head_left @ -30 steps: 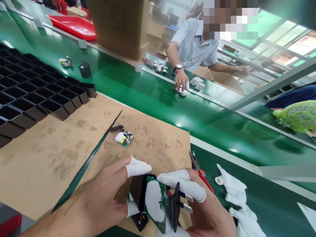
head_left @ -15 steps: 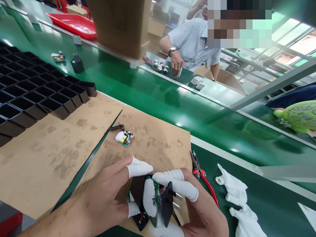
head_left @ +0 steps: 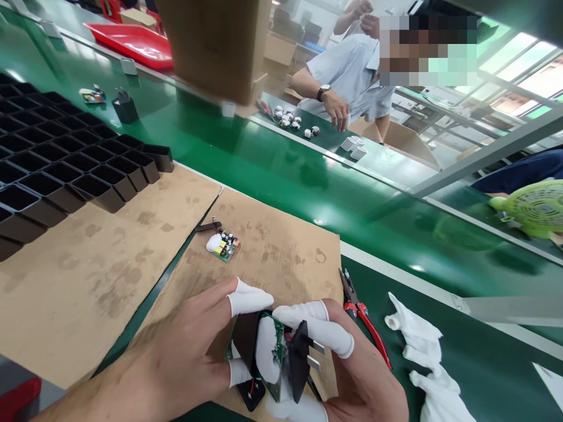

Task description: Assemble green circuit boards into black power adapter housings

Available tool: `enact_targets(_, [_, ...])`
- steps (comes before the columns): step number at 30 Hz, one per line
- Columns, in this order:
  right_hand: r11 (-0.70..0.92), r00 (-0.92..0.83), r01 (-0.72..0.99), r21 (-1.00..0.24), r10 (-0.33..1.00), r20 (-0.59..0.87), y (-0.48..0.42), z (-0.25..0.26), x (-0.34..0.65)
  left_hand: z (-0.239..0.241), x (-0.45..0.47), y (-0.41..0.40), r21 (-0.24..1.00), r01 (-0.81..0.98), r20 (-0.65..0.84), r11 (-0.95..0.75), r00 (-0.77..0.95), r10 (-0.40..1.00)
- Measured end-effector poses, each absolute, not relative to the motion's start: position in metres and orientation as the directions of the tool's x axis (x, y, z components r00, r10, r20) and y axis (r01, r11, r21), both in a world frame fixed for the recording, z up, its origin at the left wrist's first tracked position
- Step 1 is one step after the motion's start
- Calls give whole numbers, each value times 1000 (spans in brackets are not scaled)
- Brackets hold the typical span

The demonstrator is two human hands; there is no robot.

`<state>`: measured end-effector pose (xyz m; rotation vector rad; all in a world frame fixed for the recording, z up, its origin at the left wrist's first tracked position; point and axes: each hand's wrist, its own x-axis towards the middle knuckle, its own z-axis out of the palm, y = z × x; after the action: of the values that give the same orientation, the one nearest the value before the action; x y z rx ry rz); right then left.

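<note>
White finger cots cover fingertips on both my hands. My left hand (head_left: 193, 346) grips a black plastic charger case (head_left: 245, 338) from its left side. A green circuit board (head_left: 276, 384) with a white blob stands out of the case's right end. Fingers of my right hand (head_left: 347, 357) close around the board's edge and a black plug cover (head_left: 299, 360) with two metal prongs. A gap with a bit of red wire shows between board and cover. Beneath my hands, partly hidden, lies another black piece (head_left: 251, 395) with a red wire.
A loose circuit board (head_left: 224, 243) rests on the cardboard sheet (head_left: 285, 246). Red-handled pliers (head_left: 365, 322) and white finger cots (head_left: 416, 331) lie to the right. Many black cases (head_left: 105, 176) fill the left. Beyond the green belt (head_left: 264, 158) sits a person (head_left: 347, 70); a cardboard box (head_left: 211, 47) hangs over it.
My hands and the charger parts stay almost still. On the belt, the black charger and a board have shifted left. The person's hand opposite has moved right, with small parts now showing beside it.
</note>
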<state>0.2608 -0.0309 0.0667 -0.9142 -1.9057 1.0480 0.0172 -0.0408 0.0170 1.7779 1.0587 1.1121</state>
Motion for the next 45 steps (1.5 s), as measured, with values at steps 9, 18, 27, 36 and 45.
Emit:
enact_targets(9, [464,-439,237,-854,835,332,-30,65,259,13,19,-41,899,241,301,-366,267,915])
enact_targets(18, [455,-408,222,-863,847,341,-30,58,265,15,18,-42,917,210,285,-340,253,925])
enact_targets(27, [423,-404,251,-871,863,303,-31,63,268,10,18,-44,897,267,282,-352,270,921])
enact_targets(36, [427,-441,214,-878,844,303,-31,63,264,9,19,-44,887,250,332,-389,242,912])
enact_targets(45, [417,-435,190,-889,848,304,-33,59,264,12,19,-44,878,264,339,-399,244,908])
